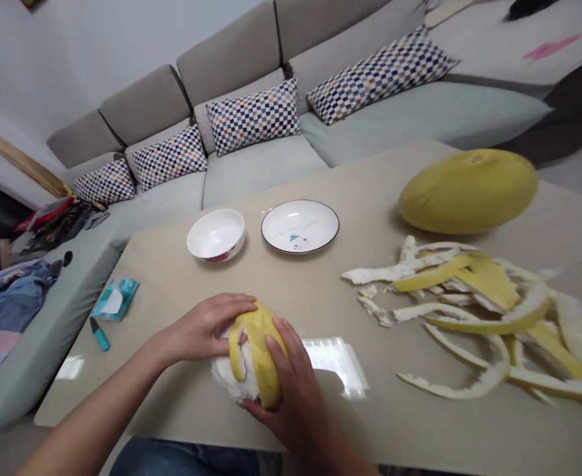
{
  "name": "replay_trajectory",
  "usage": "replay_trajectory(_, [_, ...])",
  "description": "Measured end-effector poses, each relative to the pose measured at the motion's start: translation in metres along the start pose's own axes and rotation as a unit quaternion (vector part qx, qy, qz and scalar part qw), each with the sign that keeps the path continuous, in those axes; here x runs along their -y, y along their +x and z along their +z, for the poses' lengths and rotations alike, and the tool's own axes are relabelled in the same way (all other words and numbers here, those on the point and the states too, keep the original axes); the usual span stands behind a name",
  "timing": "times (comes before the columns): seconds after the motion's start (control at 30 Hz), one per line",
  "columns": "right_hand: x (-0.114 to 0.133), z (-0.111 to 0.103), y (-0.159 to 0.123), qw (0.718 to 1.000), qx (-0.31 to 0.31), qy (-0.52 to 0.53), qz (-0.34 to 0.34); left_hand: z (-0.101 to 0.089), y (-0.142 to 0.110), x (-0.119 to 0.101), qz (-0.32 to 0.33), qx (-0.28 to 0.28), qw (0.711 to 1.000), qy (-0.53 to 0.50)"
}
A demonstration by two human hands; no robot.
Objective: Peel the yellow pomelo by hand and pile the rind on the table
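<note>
A partly peeled pomelo, with yellow rind still on top and white pith showing at its left, rests near the front edge of the beige table. My left hand grips it from the left, thumb under a loose strip of rind. From the right and below, my right hand wraps round it, fingers pressed on the rind.
A heap of peel strips lies at the right, with a whole yellow pomelo behind it. A white bowl and a white plate stand further back. A tissue packet and a teal-handled knife lie at the left. A grey sofa with checked cushions surrounds the table.
</note>
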State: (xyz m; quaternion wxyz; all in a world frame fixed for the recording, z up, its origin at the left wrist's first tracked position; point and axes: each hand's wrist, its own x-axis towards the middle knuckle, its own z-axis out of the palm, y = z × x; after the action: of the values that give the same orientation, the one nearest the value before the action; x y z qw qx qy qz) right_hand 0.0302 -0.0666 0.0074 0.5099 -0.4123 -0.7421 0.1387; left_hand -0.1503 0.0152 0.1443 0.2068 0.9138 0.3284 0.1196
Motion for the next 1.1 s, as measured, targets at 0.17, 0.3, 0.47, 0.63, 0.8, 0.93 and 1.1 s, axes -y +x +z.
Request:
replay_trajectory(0.17, [0.001,0.002,-0.007,1.000,-0.008,-0.017,-0.005,0.008,0.008,0.010,0.022,-0.062,0.997,-0.033])
replay_trajectory(0.3, [0.000,0.001,-0.014,1.000,-0.018,-0.013,0.000,0.011,0.008,0.011,0.011,-0.050,0.998,-0.040])
replay_trajectory(0.47, [0.001,0.001,-0.017,1.000,-0.024,-0.015,-0.006,0.005,0.004,0.011,0.002,-0.002,1.000,-0.008])
replay_trajectory(0.63, [0.002,0.004,-0.018,1.000,-0.026,-0.013,0.005,0.011,0.008,0.012,0.052,-0.050,0.997,0.008])
replay_trajectory(0.8, [0.001,0.008,-0.015,0.998,-0.057,-0.012,-0.006,0.023,0.010,0.019,0.061,-0.120,0.991,-0.004])
replay_trajectory(0.93, [0.001,0.008,-0.014,0.999,-0.048,-0.005,-0.006,0.031,0.005,0.020,0.024,-0.157,0.986,-0.054])
replay_trajectory(1.1, [0.003,0.007,-0.014,0.999,-0.040,0.001,-0.007,0.047,-0.002,0.019,-0.124,-0.234,0.944,-0.196])
